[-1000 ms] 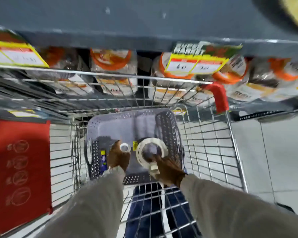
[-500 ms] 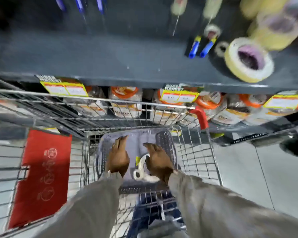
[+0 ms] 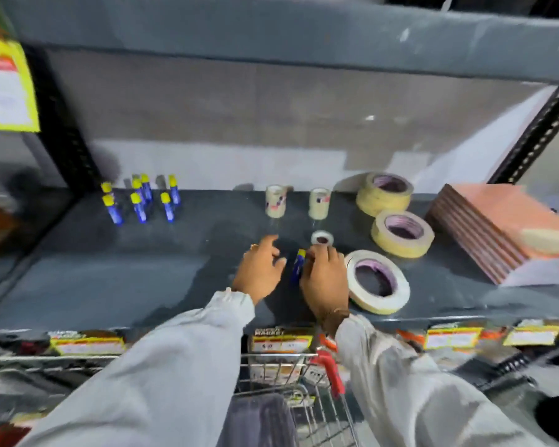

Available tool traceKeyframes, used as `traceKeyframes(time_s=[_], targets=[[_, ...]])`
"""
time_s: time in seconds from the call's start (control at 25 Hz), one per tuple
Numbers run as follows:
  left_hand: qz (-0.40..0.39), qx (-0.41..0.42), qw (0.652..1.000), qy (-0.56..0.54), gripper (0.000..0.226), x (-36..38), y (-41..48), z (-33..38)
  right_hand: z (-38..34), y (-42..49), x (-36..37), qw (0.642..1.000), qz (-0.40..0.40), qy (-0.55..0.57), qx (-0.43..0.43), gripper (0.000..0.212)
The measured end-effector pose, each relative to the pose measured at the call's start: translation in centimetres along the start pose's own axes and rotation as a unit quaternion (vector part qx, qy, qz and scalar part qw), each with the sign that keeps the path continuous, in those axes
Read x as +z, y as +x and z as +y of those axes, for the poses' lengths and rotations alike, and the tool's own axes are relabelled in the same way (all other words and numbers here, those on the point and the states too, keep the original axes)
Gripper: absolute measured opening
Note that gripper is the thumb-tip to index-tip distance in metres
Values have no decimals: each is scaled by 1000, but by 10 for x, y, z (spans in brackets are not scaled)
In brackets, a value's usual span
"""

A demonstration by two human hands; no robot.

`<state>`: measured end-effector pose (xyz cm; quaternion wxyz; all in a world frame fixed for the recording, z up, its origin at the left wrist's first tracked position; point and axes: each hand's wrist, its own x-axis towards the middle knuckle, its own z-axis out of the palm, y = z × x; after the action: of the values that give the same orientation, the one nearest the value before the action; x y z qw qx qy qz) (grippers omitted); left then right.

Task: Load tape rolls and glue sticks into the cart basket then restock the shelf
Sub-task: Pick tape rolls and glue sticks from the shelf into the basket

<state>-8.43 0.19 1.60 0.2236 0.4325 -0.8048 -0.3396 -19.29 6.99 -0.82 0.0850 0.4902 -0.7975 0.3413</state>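
Both my hands are over the dark grey shelf point(image 3: 117, 285). A blue glue stick point(image 3: 298, 265) with a yellow cap stands between them, and the fingers of my right hand point(image 3: 324, 280) curl against it. My left hand point(image 3: 259, 273) is just left of it, fingers spread, holding nothing. A large cream tape roll point(image 3: 379, 282) lies flat beside my right hand. A small tape roll point(image 3: 322, 237) lies just beyond my fingers. The wire cart point(image 3: 304, 379) with its grey basket point(image 3: 259, 417) is below my arms.
Several upright glue sticks point(image 3: 139, 201) stand at the back left. Two small tape stacks point(image 3: 275, 201) point(image 3: 319, 203) stand mid-shelf, with more large rolls point(image 3: 402, 234) point(image 3: 384, 191) on the right. A stack of reddish pads point(image 3: 497, 227) fills the far right. Price labels point(image 3: 281, 341) line the shelf edge.
Both hands rose out of the cart basket up to the shelf. The large tape roll that my right hand carried now lies on the shelf, and the view tilted up.
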Motion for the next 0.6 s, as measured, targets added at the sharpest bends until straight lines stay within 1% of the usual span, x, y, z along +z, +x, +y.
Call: traceKeyframes(time_s=[0.08, 0.16, 0.24, 0.32, 0.36, 0.4, 0.48, 0.52, 0.6], targets=[[-44, -35, 998, 30, 55, 19, 13, 10, 7, 23, -7, 993, -93, -48, 56, 30], [-59, -62, 995, 55, 56, 27, 28, 16, 6, 39, -8, 972, -184, -114, 96, 41], [-76, -74, 988, 113, 58, 26, 40, 14, 1, 46, -8, 958, -225, -133, 119, 43], [-60, -83, 983, 153, 56, 20, 43, 4, -6, 46, -6, 954, -236, -138, 120, 40], [-38, -84, 984, 150, 53, 17, 41, -2, -8, 44, -4, 956, -231, -138, 114, 42], [-1, -79, 989, 124, 49, 13, 34, -7, -10, 39, -4, 961, -221, -124, 110, 46], [95, -47, 994, 32, 44, 8, 9, -15, -20, 21, -5, 972, -187, -55, 129, 53], [144, -26, 989, -8, 43, 8, -10, -20, -27, 8, -5, 974, -169, 2, 148, 50], [248, 34, 967, -53, 40, 7, -45, -25, -41, -17, -8, 966, -113, 144, 181, 27]])
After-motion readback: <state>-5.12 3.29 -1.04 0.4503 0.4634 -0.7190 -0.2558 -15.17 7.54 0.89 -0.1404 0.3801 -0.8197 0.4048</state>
